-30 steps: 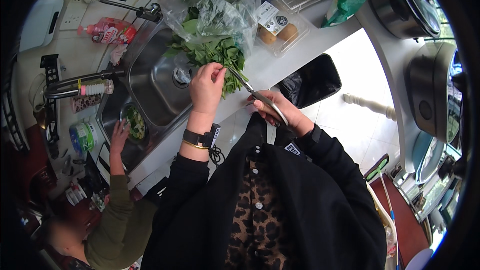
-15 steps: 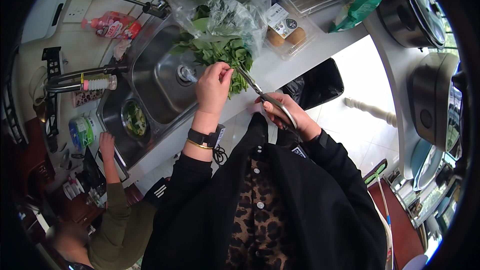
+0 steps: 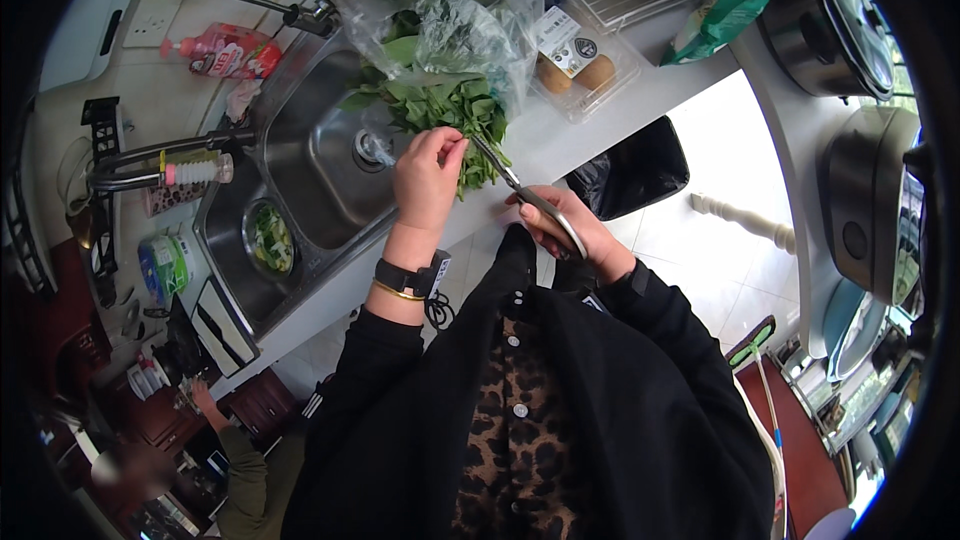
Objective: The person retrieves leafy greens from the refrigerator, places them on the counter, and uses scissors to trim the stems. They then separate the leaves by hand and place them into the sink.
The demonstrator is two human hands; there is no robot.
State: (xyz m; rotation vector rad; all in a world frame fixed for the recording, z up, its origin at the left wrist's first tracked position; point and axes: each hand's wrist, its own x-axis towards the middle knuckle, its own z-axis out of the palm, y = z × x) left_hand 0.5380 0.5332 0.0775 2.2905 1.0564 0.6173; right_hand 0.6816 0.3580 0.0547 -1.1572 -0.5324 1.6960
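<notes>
My right hand (image 3: pixel 578 225) is wrapped round the handles of a pair of scissors (image 3: pixel 510 176). Their blades point up and left, the tips close to the fingers of my left hand (image 3: pixel 428 178). That hand is closed in a pinch over the counter's edge beside the sink; what lies between its fingertips is too small to make out. Just beyond both hands is a bunch of leafy greens (image 3: pixel 440 105), its leaves overhanging the sink. A clear plastic bag (image 3: pixel 440 15) covers the far part of the bunch.
The double steel sink (image 3: pixel 325 175) lies left, with a bowl of cut vegetables (image 3: pixel 270 238) in its smaller basin. A clear tray of brown produce (image 3: pixel 580 70) sits right of the greens. Below the counter stands a black-lined bin (image 3: pixel 635 170). Another person's arm (image 3: pixel 240 475) is at lower left.
My right hand and the scissors have shifted slightly; my left hand keeps its pinch. The other person's hand has left the sink's edge and moved down toward the lower-left counter.
</notes>
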